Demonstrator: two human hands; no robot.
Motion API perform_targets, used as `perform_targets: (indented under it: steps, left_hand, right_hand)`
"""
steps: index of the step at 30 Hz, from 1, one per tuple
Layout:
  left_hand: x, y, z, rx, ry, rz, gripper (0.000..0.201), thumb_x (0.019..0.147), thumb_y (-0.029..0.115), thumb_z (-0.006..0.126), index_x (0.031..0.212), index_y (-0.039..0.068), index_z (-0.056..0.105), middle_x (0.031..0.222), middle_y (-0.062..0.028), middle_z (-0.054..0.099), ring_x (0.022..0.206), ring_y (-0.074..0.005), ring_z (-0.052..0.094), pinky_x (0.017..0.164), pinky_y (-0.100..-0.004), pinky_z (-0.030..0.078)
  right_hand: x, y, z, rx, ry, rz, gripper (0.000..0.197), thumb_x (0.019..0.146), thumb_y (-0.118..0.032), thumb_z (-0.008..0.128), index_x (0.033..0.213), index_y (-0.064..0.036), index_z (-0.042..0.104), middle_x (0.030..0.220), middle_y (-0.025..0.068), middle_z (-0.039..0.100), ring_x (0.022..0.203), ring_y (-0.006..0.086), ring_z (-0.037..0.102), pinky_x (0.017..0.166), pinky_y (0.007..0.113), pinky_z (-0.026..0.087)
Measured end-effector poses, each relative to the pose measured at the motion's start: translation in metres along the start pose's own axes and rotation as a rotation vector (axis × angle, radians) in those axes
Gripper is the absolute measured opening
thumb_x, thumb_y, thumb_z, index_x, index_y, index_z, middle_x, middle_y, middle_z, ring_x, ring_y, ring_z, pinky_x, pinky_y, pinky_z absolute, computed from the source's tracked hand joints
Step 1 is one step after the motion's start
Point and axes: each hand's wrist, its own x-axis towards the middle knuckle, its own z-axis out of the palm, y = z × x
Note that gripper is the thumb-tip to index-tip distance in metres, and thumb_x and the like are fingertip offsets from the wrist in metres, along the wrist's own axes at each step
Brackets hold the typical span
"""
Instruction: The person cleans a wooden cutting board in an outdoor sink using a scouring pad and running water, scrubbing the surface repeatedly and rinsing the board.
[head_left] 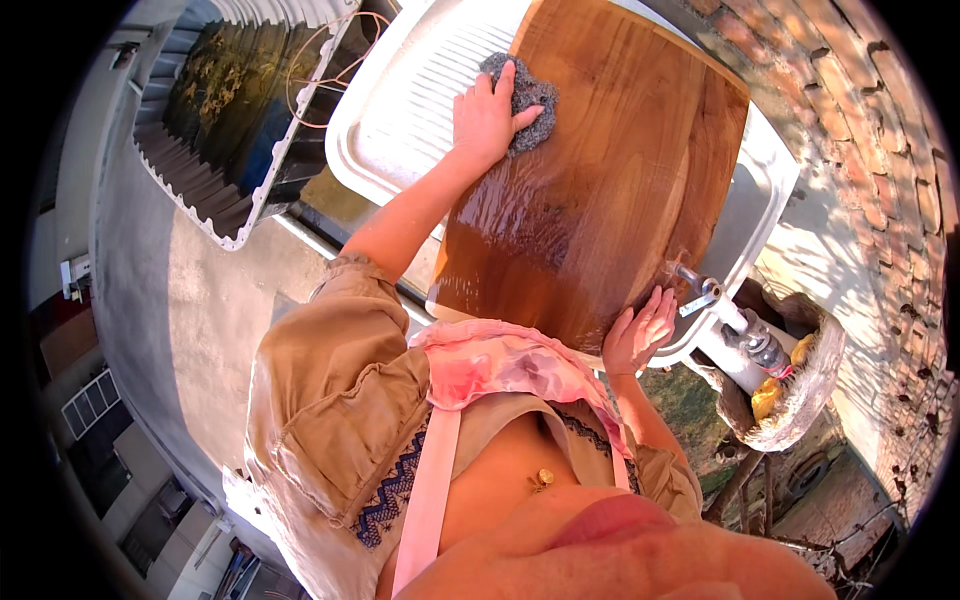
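Note:
A large brown wooden board [600,150], wet and shiny, lies across a white sink with a ridged drainboard [425,105]. My left hand [485,118] presses a grey scouring pad [535,105] on the board's far left edge, fingers bent over it. At the near right edge of the board, beside the tap [700,290], my right hand [642,330] rests with its fingers stretched out and holds nothing. Water runs over the wood below the tap and spreads in ripples towards the left side.
Left of the sink stands a ribbed tub [190,200] of dark water, with a thin wire loop [335,75] at its rim. A brick wall [850,110] runs along the right. Near the tap's pipe is a rough, bark-like holder [800,415] with yellow pieces [768,398].

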Motion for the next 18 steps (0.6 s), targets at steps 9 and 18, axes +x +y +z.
perform_targets:
  steps: [9, 18]
  left_hand:
    - [0.210, 0.008, 0.086, -0.197, -0.035, -0.036, 0.081, 0.090, 0.045, 0.070, 0.150, 0.001, 0.037, 0.133, -0.0308, 0.054, 0.107, -0.0461, 0.062, 0.096, -0.0541, 0.048]
    - [-0.048, 0.004, -0.007, 0.000, 0.006, -0.010, 0.076, 0.086, 0.056, 0.069, 0.146, 0.014, 0.050, 0.109, -0.0156, 0.059, 0.090, -0.0312, 0.061, 0.078, -0.0438, 0.045]
  right_hand:
    - [-0.002, 0.005, 0.005, 0.002, 0.035, -0.004, 0.060, 0.101, -0.027, 0.043, 0.152, 0.0035, 0.033, 0.158, 0.0206, 0.029, 0.140, 0.0451, 0.033, 0.112, 0.055, 0.026]
    - [-0.003, 0.007, 0.010, -0.040, 0.038, -0.006, 0.059, 0.099, -0.022, 0.045, 0.151, 0.0041, 0.034, 0.157, 0.0213, 0.032, 0.143, 0.0422, 0.029, 0.115, 0.054, 0.023]
